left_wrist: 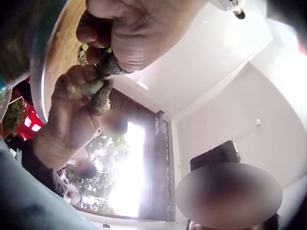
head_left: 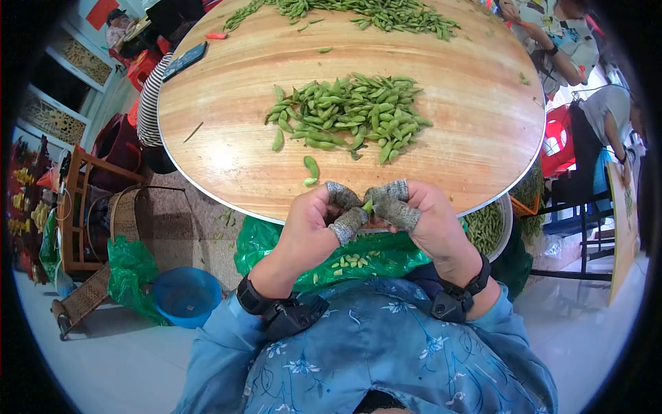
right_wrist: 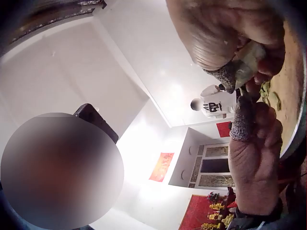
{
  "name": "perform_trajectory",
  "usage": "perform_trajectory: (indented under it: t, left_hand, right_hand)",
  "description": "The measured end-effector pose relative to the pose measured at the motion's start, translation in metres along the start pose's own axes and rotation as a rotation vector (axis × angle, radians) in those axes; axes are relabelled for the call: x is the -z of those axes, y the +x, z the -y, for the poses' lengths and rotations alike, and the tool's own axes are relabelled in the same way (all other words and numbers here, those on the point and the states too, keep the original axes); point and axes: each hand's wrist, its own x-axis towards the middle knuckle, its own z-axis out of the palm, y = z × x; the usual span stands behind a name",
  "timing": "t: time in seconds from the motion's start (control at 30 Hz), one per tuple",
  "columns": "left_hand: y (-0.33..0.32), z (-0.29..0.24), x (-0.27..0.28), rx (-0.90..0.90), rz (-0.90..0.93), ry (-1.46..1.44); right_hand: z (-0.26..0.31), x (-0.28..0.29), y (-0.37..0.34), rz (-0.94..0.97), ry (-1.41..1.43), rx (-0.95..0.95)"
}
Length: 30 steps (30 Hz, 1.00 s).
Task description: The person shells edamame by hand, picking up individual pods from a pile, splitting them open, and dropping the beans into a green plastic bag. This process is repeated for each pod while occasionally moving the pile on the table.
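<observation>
Where the left hand [head_left: 307, 224] and the right hand [head_left: 438, 224] met at the near edge of the round table [head_left: 476, 90], their curled, grey-wrapped fingers pinched a green pod [head_left: 367, 205]. Beyond them lay loose pods [head_left: 311, 165], then a broad pile of pods [head_left: 345, 110], and farther off a second heap [head_left: 386, 17].

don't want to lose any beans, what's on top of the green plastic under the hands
Pale shelled beans lie on the green plastic; anything the left hand and right hand cover is hidden.
</observation>
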Motion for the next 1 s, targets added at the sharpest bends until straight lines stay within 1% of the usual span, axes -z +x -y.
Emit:
perform_trajectory:
  t: [0.17,0.27,0.33,0.43,0.5,0.53,0.6,0.63,0.67,0.7,0.73,0.77,0.8,0.83,0.9,0.93,0.97,1.0]
  left_hand:
    - [-0.001,0.0,-0.001,0.021,0.005,-0.054]
    - [-0.002,-0.001,-0.002,0.04,0.0,-0.072]
    - [-0.002,-0.001,-0.003,0.046,0.0,-0.067]
    - [0.001,0.007,-0.002,0.031,0.032,-0.073]
    - [0.002,0.014,-0.003,-0.123,-0.019,0.155]
    - [0.001,0.013,-0.005,-0.121,-0.017,0.154]
    - [0.0,0.008,-0.006,-0.417,-0.037,0.825]
    - [0.0,0.009,-0.006,-0.417,-0.037,0.826]
    - [0.0,0.011,-0.006,-0.494,-0.061,0.986]
    - [0.001,0.013,-0.006,-0.572,-0.084,1.147]
    - [0.002,0.017,-0.006,-0.574,-0.082,1.148]
    - [0.003,0.022,-0.005,-0.592,-0.079,1.056]
    - [0.003,0.026,-0.005,-0.605,-0.076,0.963]
    - [0.004,0.029,-0.006,-0.604,-0.074,0.963]
    - [0.005,0.032,-0.007,-0.53,0.001,0.533]
    - [0.003,0.03,-0.006,-0.529,0.001,0.534]
    - [0.001,0.028,-0.004,-0.257,0.067,0.229]
    - [-0.001,0.027,-0.002,0.017,0.129,-0.074]
  right_hand:
    - [0.0,-0.003,-0.001,-0.005,0.037,0.002]
    - [-0.004,-0.004,-0.001,-0.038,0.015,-0.029]
    - [-0.012,-0.004,0.0,-0.082,-0.019,-0.003]
    - [-0.018,-0.003,0.002,-0.098,-0.029,0.016]
    - [-0.019,-0.001,0.003,-0.103,-0.012,0.026]
    - [-0.019,0.0,0.001,-0.107,0.006,0.034]
    - [-0.013,-0.002,-0.001,-0.117,-0.002,0.044]
    - [-0.011,-0.003,-0.002,-0.126,-0.011,0.054]
    - [-0.01,-0.002,-0.002,-0.125,-0.009,0.054]
    - [-0.009,0.001,-0.002,-0.084,-0.054,0.039]
    - [-0.008,0.004,-0.002,-0.045,-0.098,0.026]
    - [-0.009,0.005,-0.003,-0.047,-0.098,0.028]
    - [-0.011,0.006,-0.004,-0.034,-0.042,0.041]
    - [-0.013,0.006,-0.005,-0.021,0.016,0.052]
    - [-0.016,0.004,-0.006,-0.016,0.045,0.083]
    - [-0.017,0.004,-0.006,-0.013,0.073,0.115]
    - [-0.018,0.005,-0.005,-0.014,0.074,0.115]
    - [-0.021,0.007,-0.004,0.022,-0.021,0.209]
